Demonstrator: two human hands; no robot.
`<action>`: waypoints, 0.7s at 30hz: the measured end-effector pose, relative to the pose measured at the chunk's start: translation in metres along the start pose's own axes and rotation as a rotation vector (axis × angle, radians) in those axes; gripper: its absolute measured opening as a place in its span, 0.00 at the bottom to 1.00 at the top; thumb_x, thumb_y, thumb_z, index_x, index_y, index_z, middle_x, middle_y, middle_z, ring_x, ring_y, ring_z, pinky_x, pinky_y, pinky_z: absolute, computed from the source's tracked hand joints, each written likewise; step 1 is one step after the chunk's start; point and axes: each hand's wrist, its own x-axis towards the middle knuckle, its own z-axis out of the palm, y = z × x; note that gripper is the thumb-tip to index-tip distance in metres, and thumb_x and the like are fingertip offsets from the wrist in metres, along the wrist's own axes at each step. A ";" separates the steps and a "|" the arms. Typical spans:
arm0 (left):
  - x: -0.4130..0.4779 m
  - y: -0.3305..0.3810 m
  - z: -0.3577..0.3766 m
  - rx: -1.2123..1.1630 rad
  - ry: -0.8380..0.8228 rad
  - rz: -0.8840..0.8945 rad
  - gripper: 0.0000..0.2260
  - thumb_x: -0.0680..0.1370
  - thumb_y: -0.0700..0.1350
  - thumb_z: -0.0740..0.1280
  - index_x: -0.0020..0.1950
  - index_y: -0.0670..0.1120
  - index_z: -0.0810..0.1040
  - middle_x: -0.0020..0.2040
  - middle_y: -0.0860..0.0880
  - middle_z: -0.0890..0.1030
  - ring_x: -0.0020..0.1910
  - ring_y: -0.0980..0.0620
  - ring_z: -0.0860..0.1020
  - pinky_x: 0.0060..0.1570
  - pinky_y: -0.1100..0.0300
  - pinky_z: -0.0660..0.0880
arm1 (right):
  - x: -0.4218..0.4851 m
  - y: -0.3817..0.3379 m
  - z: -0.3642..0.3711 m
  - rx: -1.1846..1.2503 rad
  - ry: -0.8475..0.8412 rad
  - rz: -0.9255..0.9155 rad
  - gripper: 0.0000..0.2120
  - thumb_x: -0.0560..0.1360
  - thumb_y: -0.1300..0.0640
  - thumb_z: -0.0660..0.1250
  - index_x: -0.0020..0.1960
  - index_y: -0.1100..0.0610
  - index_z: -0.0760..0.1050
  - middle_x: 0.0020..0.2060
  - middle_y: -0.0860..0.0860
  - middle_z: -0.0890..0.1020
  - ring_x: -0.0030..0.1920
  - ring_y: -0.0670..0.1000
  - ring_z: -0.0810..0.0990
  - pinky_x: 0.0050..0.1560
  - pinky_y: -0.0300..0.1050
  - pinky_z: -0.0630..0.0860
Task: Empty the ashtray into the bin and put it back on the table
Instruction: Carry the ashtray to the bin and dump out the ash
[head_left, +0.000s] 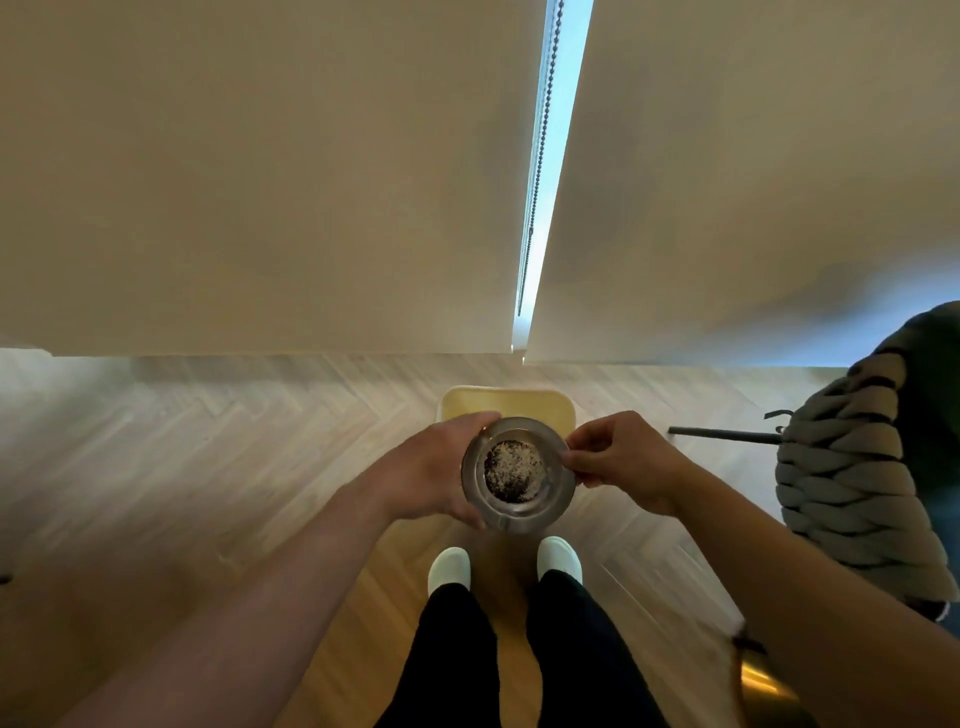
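Hands (436, 467) around round glass ashtray (518, 475)

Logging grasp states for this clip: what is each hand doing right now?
Left hand: closed around the left side of the ashtray, holding it.
Right hand: fingers pinching the ashtray's right rim, holding it too.

Both hands holding full ashtray (518, 474) level, above yellow bin (506, 404)

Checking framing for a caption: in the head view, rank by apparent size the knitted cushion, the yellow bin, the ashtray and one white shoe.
1. Chunky grey knitted cushion, though cut off by the frame.
2. Round metal ashtray and pale yellow bin: unsure, ashtray nearer and hiding the bin.
3. White shoe.
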 end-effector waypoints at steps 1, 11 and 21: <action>0.007 -0.010 -0.003 0.019 -0.020 0.016 0.53 0.54 0.56 0.84 0.74 0.58 0.62 0.68 0.59 0.73 0.64 0.62 0.71 0.62 0.66 0.69 | 0.007 0.002 0.003 0.004 0.001 0.021 0.05 0.72 0.64 0.71 0.47 0.64 0.82 0.40 0.61 0.85 0.36 0.51 0.83 0.37 0.37 0.79; 0.076 -0.107 0.007 0.094 0.060 0.028 0.52 0.58 0.54 0.84 0.76 0.58 0.58 0.72 0.57 0.67 0.67 0.60 0.66 0.62 0.66 0.68 | 0.089 0.060 0.030 0.127 0.166 0.144 0.06 0.75 0.66 0.68 0.49 0.69 0.79 0.43 0.68 0.81 0.36 0.54 0.80 0.36 0.41 0.79; 0.128 -0.178 0.059 0.486 0.084 -0.121 0.69 0.53 0.72 0.76 0.79 0.52 0.35 0.81 0.49 0.37 0.79 0.50 0.37 0.78 0.48 0.45 | 0.164 0.118 0.017 0.142 0.244 0.110 0.03 0.75 0.66 0.68 0.48 0.65 0.80 0.42 0.65 0.83 0.38 0.56 0.82 0.39 0.45 0.81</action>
